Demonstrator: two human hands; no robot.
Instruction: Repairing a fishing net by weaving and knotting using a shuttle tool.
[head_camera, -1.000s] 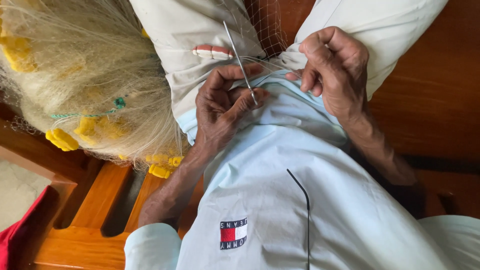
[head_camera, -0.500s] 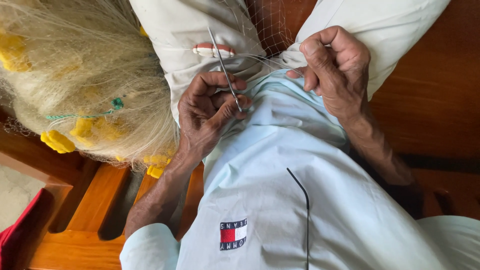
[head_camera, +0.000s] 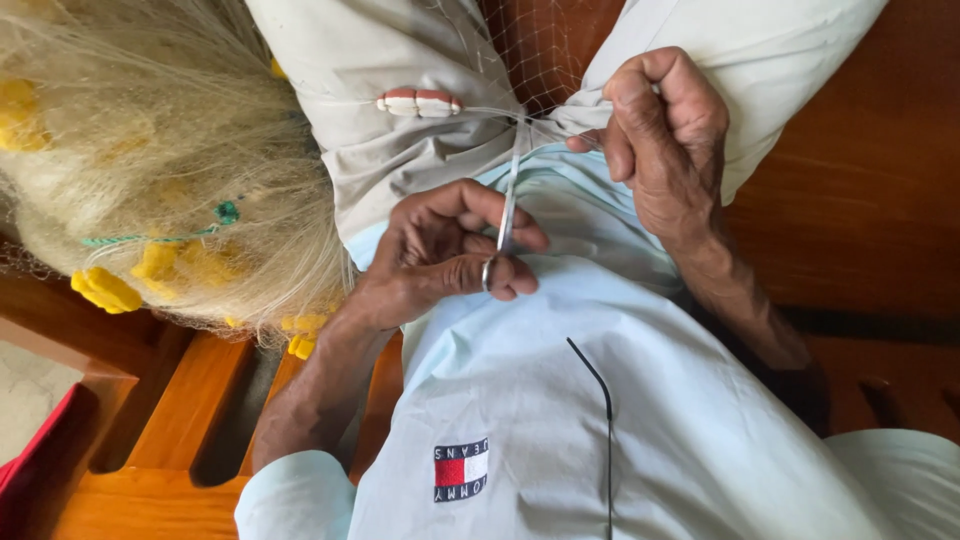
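While the left hand (head_camera: 450, 255) pinched a slim metal netting needle (head_camera: 507, 212) between thumb and fingers, its tip pointed up at a knot in the fine fishing net (head_camera: 160, 150). Right hand (head_camera: 665, 140) was closed tight on the net's cord, just beside a pink-and-white float (head_camera: 418, 102). Both lay over the person's lap.

light: soft, even daylight | shadows: faint | glare: none | focus: sharp centre, slight edge softness
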